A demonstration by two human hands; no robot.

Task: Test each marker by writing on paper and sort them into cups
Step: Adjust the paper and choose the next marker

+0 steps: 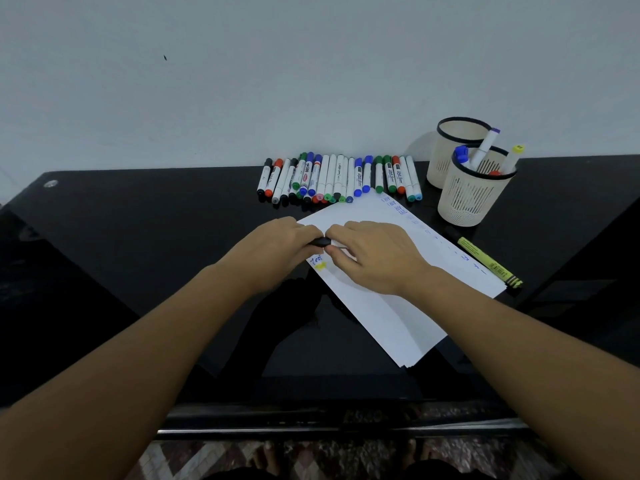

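Mostly hidden marker (321,241), gripped by both hands

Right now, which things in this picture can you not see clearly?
- Head view: the black marker is mostly covered by the left hand and right hand; cap state unclear.
- Rear cup: inside hidden by its wall.
- Writing on the paper: too small to read.

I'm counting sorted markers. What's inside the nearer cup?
The nearer cup shows blue-capped, purple-tipped and yellow-capped markers, plus a red cap. Anything lower is hidden by its wall.
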